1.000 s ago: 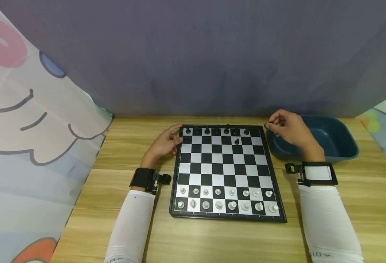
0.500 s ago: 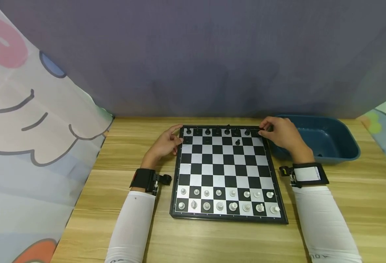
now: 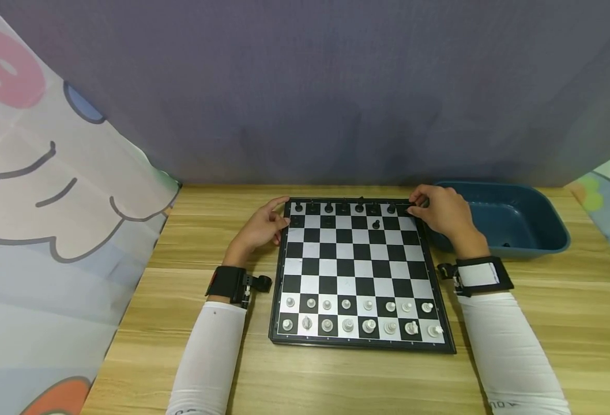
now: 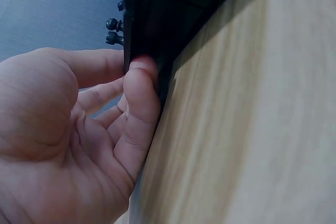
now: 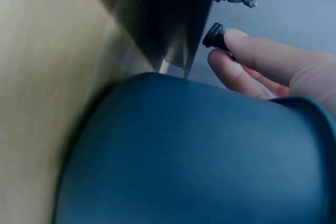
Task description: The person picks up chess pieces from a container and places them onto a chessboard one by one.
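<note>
A magnetic-looking chessboard (image 3: 354,252) lies on the wooden table between both hands. My left hand (image 3: 260,226) grips the board's far left edge, thumb on top and curled fingers (image 4: 140,95) against its side. Between thumb and fingertips, my right hand (image 3: 446,213) pinches a black chess piece (image 5: 214,36) at the board's far right corner. In the right wrist view its base shows just off the board surface; its top is hidden by fingers. Black pieces line the far row, with a black pawn (image 3: 376,224) further in. White pieces (image 3: 369,326) fill the two near rows.
A blue plastic basin (image 3: 541,230) stands right of the board, under my right wrist, with a small dark piece (image 3: 505,245) inside. A grey partition (image 3: 305,104) rises behind the table. A cartoon-printed cloth (image 3: 51,242) hangs at the left.
My right hand has moved left from above the basin to the board's far right corner, carrying the black chess piece. My left hand has stayed on the board's edge.
</note>
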The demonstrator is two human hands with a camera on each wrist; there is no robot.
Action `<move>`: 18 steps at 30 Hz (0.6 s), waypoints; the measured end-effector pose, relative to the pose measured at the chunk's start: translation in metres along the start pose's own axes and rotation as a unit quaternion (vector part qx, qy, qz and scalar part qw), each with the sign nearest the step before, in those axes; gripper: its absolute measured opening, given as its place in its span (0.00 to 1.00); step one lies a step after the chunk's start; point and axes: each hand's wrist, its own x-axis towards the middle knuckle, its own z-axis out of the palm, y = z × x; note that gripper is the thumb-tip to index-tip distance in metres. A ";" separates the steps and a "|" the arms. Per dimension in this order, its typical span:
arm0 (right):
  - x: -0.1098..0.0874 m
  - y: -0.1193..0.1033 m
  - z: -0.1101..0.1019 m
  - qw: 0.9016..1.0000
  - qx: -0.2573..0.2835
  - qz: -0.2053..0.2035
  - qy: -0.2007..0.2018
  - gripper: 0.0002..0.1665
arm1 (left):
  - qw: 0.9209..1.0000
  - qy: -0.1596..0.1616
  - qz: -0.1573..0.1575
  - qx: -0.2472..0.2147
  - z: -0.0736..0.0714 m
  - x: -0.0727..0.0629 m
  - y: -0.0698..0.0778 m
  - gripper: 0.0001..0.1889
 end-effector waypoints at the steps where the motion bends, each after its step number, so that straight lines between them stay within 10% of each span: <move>1: 0.000 0.000 0.000 1.000 0.001 0.000 0.002 0.11 | 1.000 0.000 0.000 0.000 0.000 0.000 0.000 0.35; 18: 0.001 0.002 -0.008 0.999 0.023 -0.010 -0.027 0.15 | 1.000 0.001 -0.001 0.003 0.000 0.000 0.001 0.34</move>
